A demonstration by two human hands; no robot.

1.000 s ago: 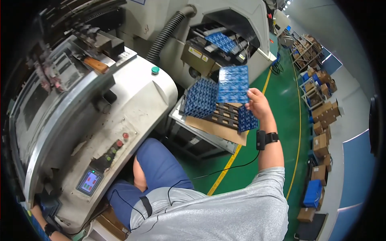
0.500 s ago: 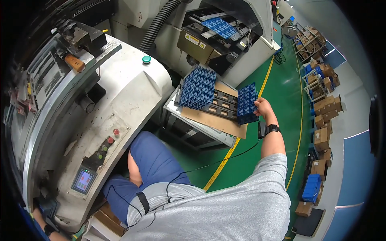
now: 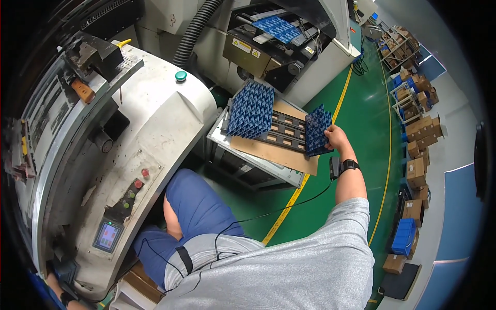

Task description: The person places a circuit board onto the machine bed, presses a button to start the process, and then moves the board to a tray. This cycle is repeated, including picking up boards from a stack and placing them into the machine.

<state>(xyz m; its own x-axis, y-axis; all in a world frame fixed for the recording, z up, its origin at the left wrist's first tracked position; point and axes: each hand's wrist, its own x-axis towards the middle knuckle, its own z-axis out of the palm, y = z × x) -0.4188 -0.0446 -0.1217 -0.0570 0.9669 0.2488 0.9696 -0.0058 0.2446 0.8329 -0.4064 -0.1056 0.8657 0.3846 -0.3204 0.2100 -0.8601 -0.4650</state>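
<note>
At the right end of a black slotted rack (image 3: 288, 131), a blue circuit board panel (image 3: 315, 132) stands on edge. My right hand (image 3: 337, 137) pinches its right edge between thumb and fingers; another blue edge shows just behind it. Several similar blue panels (image 3: 251, 109) stand in a row at the rack's left end, with bare slots between the two groups. Far down at the lower left, my left hand (image 3: 51, 281) reaches beside the white machine's corner. Its fingers are hidden in the dark there.
The rack sits on brown cardboard (image 3: 274, 155) over a white cart (image 3: 219, 135). A white machine (image 3: 155, 124) with buttons and a small screen (image 3: 108, 235) stands left. Behind, another machine holds a blue panel (image 3: 277, 29). A cable (image 3: 284, 207) runs from my right wrist. Boxes (image 3: 413, 173) line the right wall.
The view has shifted slightly, so the white machine sits further left. The panel in my right hand has tilted a little, and a second blue edge now shows behind it.
</note>
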